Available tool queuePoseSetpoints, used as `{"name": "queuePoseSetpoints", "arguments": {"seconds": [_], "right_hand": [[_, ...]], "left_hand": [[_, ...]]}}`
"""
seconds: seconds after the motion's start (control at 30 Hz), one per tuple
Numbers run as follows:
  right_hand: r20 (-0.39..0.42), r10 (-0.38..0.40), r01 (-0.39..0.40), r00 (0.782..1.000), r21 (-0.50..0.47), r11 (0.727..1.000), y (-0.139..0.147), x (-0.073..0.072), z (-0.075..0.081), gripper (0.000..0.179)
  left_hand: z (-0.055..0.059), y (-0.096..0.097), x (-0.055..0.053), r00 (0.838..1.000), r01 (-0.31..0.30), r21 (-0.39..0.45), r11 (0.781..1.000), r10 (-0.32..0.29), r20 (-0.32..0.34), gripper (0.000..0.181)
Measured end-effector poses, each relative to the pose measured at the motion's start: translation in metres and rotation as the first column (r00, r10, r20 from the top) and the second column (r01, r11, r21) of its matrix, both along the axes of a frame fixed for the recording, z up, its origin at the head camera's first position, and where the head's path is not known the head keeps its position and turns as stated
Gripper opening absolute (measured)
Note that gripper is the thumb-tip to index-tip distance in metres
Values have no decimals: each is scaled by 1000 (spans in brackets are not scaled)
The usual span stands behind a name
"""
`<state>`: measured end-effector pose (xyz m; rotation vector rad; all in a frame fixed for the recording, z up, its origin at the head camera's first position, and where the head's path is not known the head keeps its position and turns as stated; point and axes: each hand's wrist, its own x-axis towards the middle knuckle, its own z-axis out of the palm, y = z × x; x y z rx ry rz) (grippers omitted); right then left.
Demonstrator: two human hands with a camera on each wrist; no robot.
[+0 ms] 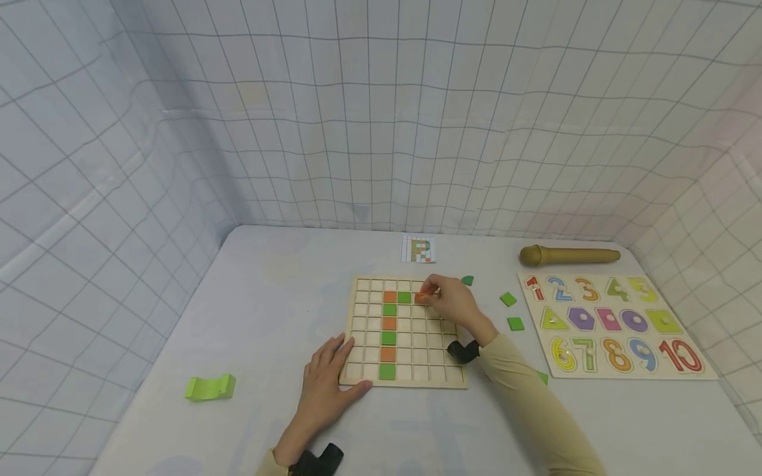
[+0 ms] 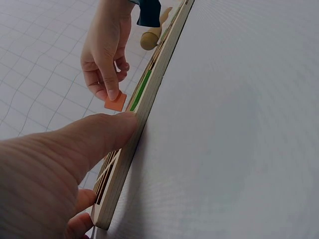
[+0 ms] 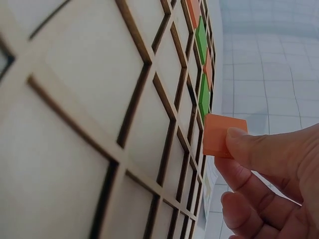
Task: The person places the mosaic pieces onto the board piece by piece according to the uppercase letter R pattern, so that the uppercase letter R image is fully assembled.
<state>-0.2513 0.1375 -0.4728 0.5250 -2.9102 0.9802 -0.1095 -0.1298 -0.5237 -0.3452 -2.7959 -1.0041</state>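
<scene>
A wooden grid board [image 1: 427,383] lies flat on the white surface, a column of alternating orange and green square tiles set in it. My right hand [image 1: 457,303] pinches an orange square tile [image 3: 218,133] between thumb and fingers above the board's upper rows, right of a green tile [image 1: 404,297] in the grid. At the board's lower left corner rests my left hand [image 1: 324,387], its thumb along the near edge and its fingers at the left edge. In the left wrist view, the thumb [image 2: 107,132] touches the board's rim.
Loose green tiles [image 1: 515,324] lie right of the board. Behind it is a small pattern card [image 1: 419,249]. A number-and-shape puzzle board [image 1: 625,377] and a brown microphone-shaped object [image 1: 571,256] are at right. A light green curved block [image 1: 210,388] sits at left.
</scene>
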Motion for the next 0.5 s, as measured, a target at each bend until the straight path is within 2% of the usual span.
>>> {"name": "queuePoseSetpoints", "arguments": {"seconds": [0.3, 0.5], "right_hand": [[39, -15, 14, 999, 17, 1000, -5, -1, -1, 7], [45, -14, 12, 999, 32, 999, -7, -2, 2, 6]], "left_hand": [[2, 0, 0, 999, 3, -1, 1000, -3, -42, 78], [1, 1, 0, 999, 0, 2, 1000, 0, -48, 79]]}}
